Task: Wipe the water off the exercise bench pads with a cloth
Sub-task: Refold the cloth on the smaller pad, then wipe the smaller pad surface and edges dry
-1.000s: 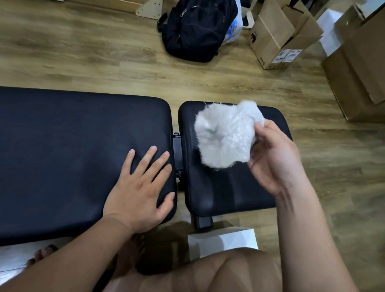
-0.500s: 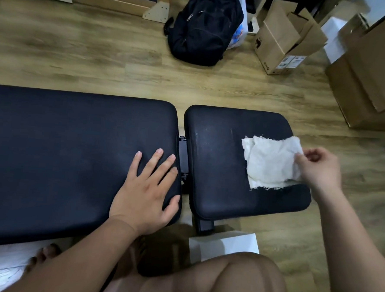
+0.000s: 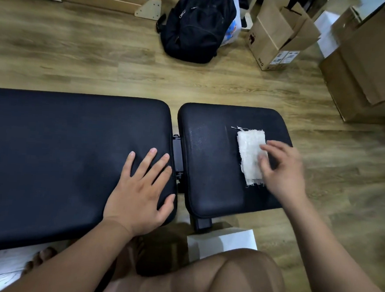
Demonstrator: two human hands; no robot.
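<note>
Right hand (image 3: 284, 174): fingers loose, blurred, tips resting on the folded cloth (image 3: 248, 149) on the short pad (image 3: 208, 169). Left hand (image 3: 139, 192): fingers straight, flat on the long pad (image 3: 62, 160).

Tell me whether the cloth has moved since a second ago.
Yes. The cloth has come down from the air onto the right part of the small pad, folded narrower, under the right hand.
</note>
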